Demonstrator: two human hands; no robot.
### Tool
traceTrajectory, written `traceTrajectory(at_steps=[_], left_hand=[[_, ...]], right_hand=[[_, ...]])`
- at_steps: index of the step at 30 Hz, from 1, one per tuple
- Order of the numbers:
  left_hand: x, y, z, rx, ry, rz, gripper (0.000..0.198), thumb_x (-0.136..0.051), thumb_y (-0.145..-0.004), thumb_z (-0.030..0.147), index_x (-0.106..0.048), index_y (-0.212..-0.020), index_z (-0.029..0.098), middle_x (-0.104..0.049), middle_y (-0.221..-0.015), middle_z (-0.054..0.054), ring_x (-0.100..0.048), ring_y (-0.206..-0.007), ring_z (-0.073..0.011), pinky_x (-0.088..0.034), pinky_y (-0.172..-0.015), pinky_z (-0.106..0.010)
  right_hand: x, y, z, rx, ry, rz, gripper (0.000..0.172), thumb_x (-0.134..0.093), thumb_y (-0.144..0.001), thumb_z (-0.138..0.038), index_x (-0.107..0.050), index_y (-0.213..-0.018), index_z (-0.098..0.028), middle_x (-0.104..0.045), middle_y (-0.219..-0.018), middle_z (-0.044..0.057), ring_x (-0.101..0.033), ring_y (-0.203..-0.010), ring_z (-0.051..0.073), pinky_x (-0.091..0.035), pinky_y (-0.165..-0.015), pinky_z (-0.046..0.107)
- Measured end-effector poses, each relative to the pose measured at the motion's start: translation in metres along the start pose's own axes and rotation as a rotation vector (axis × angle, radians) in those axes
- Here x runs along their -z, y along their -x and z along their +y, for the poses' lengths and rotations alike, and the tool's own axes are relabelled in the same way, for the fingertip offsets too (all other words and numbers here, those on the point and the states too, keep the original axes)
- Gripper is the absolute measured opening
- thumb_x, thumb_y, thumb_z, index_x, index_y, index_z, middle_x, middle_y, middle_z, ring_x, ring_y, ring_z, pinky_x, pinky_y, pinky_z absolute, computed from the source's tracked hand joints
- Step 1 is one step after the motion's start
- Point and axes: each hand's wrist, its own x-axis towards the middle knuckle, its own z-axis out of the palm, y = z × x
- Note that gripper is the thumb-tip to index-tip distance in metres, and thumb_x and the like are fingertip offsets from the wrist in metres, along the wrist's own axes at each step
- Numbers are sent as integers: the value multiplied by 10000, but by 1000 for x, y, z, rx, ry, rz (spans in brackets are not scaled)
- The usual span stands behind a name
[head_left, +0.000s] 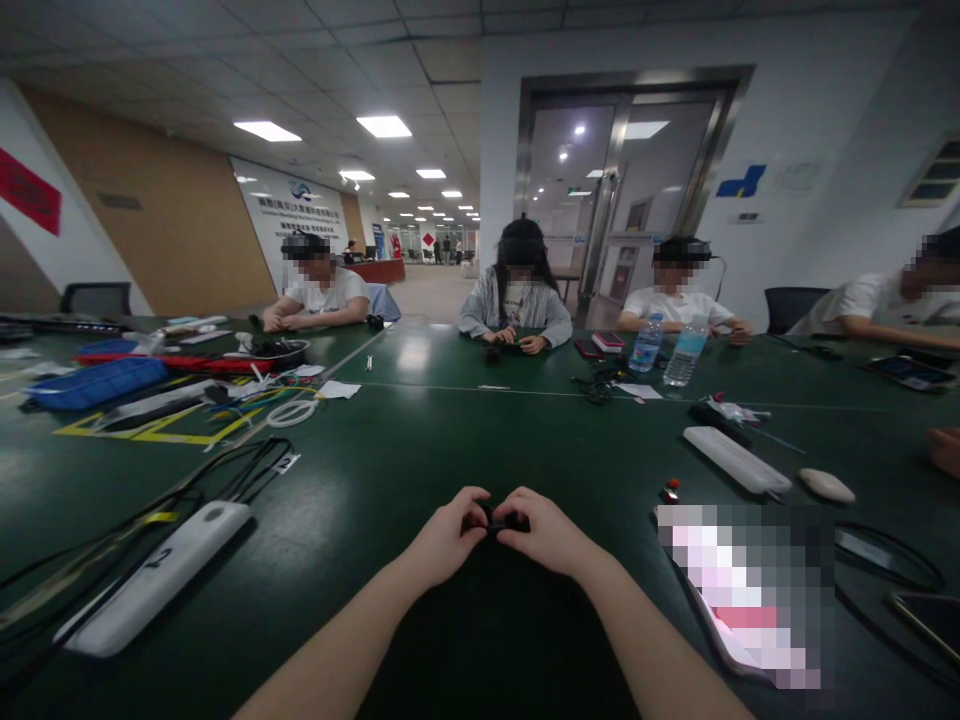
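Close together over the dark green table (420, 450), my two hands meet around a small black object (495, 522). What kind of thing it is cannot be made out, as fingers cover most of it. The thumb and fingers of my left hand (454, 535) pinch its left side. On the other side my right hand (540, 530) grips it between thumb and curled fingers. Off to the right of my right forearm lies a phone (720, 610), its screen blurred out.
A white power strip (157, 580) with black cables lies left. Blue tray (97, 384) and tangled cables sit farther back. On the right are another white strip (735, 460), a mouse (825, 486) and two water bottles (684, 352). Several people sit around the table.
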Motion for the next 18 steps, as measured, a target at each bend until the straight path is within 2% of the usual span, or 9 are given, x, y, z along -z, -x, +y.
traceTrajectory(at_steps=[6, 10, 15, 18], left_hand=[[1, 0, 0, -35, 23, -16, 401, -461, -755, 205, -376, -1144, 254, -579, -888, 25, -548, -794, -111, -432, -717, -244], [2, 1, 3, -19, 4, -28, 401, -456, -756, 200, -372, -1145, 243, -573, -903, 18, -548, -798, -111, -430, -729, -245], [2, 2, 4, -9, 7, -17, 417, -459, -757, 197, -361, -1159, 247, -570, -924, 16, -544, -797, -112, -432, -731, -250], [2, 1, 2, -16, 13, -5, 419, -470, -752, 192, -364, -1154, 250, -565, -933, 17, -542, -799, -110, -433, -735, -250]], right_hand=[[0, -1, -1, -33, -33, 36, 202, -550, -719, -338, -600, -900, -265, -550, -956, 12, -517, -872, 195, -409, -729, 330], [3, -5, 5, -59, -226, 73, 210, -535, -736, -307, -567, -929, -232, -592, -905, 17, -545, -858, 183, -414, -757, 333], [10, -10, 23, -77, -480, 222, 267, -590, -696, -297, -556, -942, -200, -609, -932, 34, -549, -902, 178, -393, -807, 326], [15, -11, 31, -132, -630, 317, 288, -618, -669, -317, -574, -930, -205, -621, -930, 34, -545, -861, 174, -389, -743, 314]])
